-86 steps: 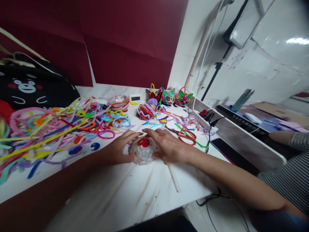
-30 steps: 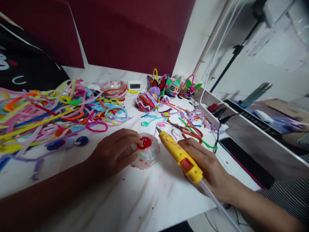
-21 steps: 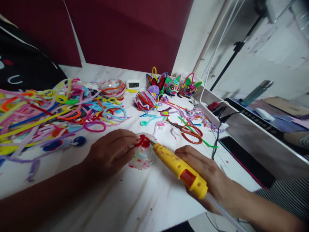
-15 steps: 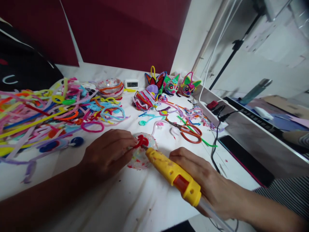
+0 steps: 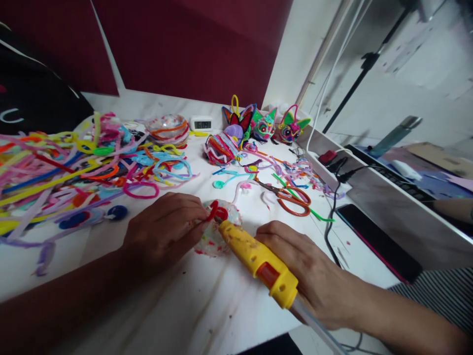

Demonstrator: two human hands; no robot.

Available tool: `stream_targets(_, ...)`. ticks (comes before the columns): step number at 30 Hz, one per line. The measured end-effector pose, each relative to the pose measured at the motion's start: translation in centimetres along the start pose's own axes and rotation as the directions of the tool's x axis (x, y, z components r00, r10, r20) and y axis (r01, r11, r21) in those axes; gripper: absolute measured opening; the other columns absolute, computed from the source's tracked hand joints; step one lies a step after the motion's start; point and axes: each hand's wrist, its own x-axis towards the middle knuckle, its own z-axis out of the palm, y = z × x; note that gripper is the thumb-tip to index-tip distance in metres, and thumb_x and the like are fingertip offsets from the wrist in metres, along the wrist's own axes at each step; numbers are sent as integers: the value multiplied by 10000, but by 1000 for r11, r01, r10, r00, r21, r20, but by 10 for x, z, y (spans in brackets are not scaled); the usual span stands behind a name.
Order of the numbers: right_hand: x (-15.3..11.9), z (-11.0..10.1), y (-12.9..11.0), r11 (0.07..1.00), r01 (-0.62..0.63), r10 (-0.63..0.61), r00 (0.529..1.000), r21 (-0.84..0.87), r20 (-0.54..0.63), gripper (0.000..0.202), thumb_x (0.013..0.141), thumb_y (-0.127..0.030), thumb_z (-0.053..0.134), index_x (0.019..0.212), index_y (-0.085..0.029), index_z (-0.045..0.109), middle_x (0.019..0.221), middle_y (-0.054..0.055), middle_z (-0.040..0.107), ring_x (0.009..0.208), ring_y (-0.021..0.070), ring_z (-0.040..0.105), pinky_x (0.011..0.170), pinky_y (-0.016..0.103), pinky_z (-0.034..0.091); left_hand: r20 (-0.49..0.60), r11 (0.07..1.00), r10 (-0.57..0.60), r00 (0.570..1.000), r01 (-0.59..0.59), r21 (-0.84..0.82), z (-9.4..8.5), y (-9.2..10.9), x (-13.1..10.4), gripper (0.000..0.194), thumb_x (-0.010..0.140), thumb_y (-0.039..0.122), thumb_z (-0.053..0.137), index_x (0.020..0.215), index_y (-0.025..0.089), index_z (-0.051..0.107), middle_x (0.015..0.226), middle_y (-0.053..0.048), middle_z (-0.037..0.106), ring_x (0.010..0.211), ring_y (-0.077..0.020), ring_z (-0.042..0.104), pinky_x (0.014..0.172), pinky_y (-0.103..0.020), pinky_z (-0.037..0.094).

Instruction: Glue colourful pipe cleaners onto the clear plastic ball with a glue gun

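Observation:
My left hand (image 5: pixel 166 229) is closed, its fingertips pinching a curled red pipe cleaner (image 5: pixel 218 212) over a clear round piece (image 5: pixel 212 244) with colourful specks on the table. My right hand (image 5: pixel 306 271) wraps round a yellow glue gun (image 5: pixel 258 264), a clear glue stick (image 5: pixel 318 328) coming out of its back end. The gun's nozzle points at the red pipe cleaner and seems to meet it, though the tip is mostly hidden.
Pipe cleaners (image 5: pixel 88 167) pile up at the left. Orange-handled scissors (image 5: pixel 293 202), a phone (image 5: pixel 379 241) and a black cable (image 5: pixel 327 231) lie right. Behind are a wrapped ball (image 5: pixel 221 148), decorated figures (image 5: pixel 264 125), a small clock (image 5: pixel 201 124) and a bowl (image 5: pixel 168 130).
The glue gun and my right hand have shifted slightly left. The red pipe cleaner is tilted differently, its loop more open, still in my left fingertips.

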Motion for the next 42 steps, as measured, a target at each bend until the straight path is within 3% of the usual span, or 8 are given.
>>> stream_targets(11,1,12,4,1000,-18,18,1000,3,23,298,1108,-309,402,1060,-112,619,1005,169,689,923,258,659,796,385,623,27,999,-44,999,45,-27,1,-4,-2,88,1015,173,650,1067,194,717,997,-25,782,978,-150,753,944,-244,597)
stream_targets(25,-6,11,-7,996,-10,12,1000,-92,27,352,1131,-302,325,1069,-116,618,989,151,697,887,244,676,731,346,628,5,997,-69,998,69,-44,1,-1,0,71,1023,190,664,1049,209,727,965,3,787,924,-121,754,886,-200,613)
stream_targets(35,-9,24,-13,993,-81,88,992,-89,85,206,1019,-184,433,1060,-113,622,998,139,657,900,257,640,765,377,638,-16,986,-143,990,141,-91,5,1,-5,76,1019,229,672,1040,227,745,987,27,801,893,-107,772,858,-178,619)
stream_targets(42,-11,26,-20,985,-29,37,998,-172,44,186,1018,-182,428,1109,-127,581,968,121,660,842,246,651,711,360,629,-9,986,-143,990,142,-88,5,2,-5,69,1021,214,673,1054,225,732,996,7,803,895,-123,775,839,-214,632)
